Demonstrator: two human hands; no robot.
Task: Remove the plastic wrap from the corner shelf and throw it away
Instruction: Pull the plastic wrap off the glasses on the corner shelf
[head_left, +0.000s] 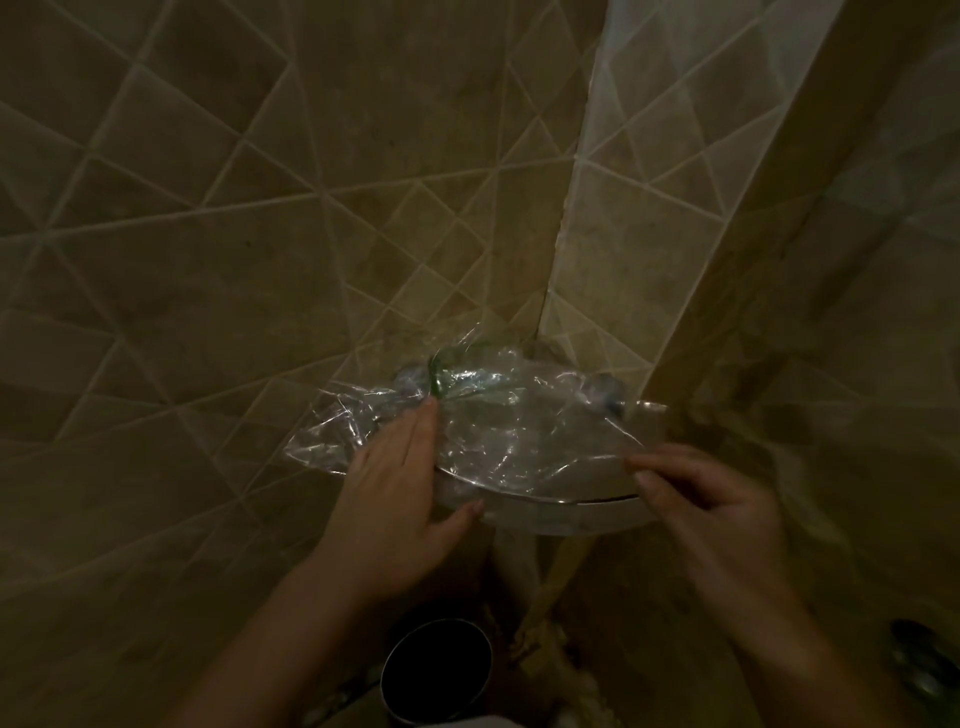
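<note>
Crinkled clear plastic wrap (498, 426) covers a corner shelf (571, 512) fixed where two tiled walls meet. A bit of green shows under the wrap at the back left. My left hand (400, 488) lies flat on the wrap at the shelf's left end, with the fingers on top and the thumb under the front rim. My right hand (696, 499) is at the shelf's right front edge, and its fingertips pinch a stretched edge of the wrap.
Beige tiled walls (260, 234) close in on the left and right of the corner. Below the shelf, a round dark bin (436, 670) stands open on the floor. A dark round object (924, 660) sits at the lower right edge.
</note>
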